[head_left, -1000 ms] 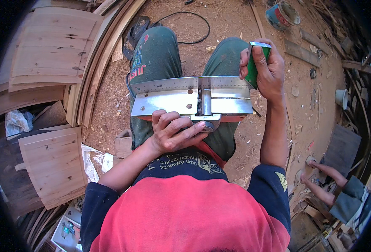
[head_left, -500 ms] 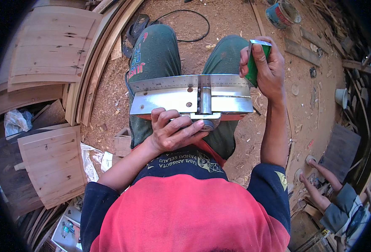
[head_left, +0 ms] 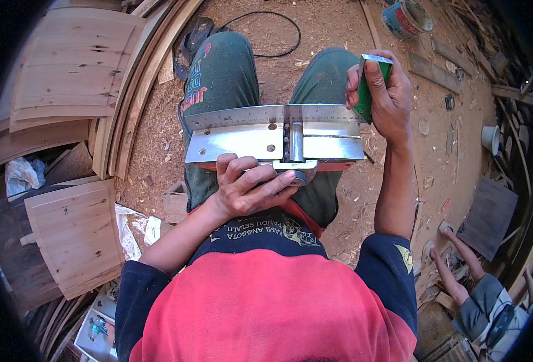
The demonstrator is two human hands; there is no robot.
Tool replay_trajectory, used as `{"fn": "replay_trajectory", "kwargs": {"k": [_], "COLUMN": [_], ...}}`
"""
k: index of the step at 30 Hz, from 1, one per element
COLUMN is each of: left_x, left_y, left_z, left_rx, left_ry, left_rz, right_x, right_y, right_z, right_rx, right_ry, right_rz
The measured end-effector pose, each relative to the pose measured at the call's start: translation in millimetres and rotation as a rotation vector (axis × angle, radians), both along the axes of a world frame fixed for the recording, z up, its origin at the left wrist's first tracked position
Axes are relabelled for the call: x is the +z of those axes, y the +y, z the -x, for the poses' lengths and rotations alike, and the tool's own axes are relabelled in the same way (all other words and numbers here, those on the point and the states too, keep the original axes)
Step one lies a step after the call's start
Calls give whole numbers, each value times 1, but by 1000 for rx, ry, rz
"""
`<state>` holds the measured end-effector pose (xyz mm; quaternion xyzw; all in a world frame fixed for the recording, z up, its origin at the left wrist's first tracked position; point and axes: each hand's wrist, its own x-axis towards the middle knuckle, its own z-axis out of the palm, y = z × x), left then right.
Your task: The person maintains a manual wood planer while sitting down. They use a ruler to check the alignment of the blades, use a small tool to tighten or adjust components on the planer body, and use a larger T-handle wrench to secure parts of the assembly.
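Left hand point(head_left: 248, 187) clamps the upturned electric planer point(head_left: 275, 137) steady on the lap, sole accessible; right hand point(head_left: 382, 90) fist-grips a green block point(head_left: 366, 96) beside it.

Planer point(head_left: 266, 142) on lap, boards point(head_left: 67, 72) left, bucket point(head_left: 406, 18) far-right

electric planer point(head_left: 260, 140), upturned on the lap, shiny metal base facing up. left hand point(head_left: 248, 187) grips its near edge. right hand point(head_left: 382, 90) holds a green tool point(head_left: 366, 96) at its right end. curved wooden boards point(head_left: 67, 72) to the left; sawdust floor point(head_left: 158, 139); black cable point(head_left: 278, 30).
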<state>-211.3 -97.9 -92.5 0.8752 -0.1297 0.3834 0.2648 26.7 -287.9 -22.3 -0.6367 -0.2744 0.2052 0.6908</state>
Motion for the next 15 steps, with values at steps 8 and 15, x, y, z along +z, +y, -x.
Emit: {"fn": "replay_trajectory", "kwargs": {"k": [8, 15], "left_x": [0, 1], "left_y": [1, 0], "left_z": [0, 0], "left_rx": [-7, -2], "left_ry": [6, 12], "left_rz": [2, -6], "right_x": [-1, 1], "right_y": [-1, -1], "right_z": [0, 1], "right_rx": [-7, -7], "right_ry": [-7, -8], "right_rz": [17, 20]}}
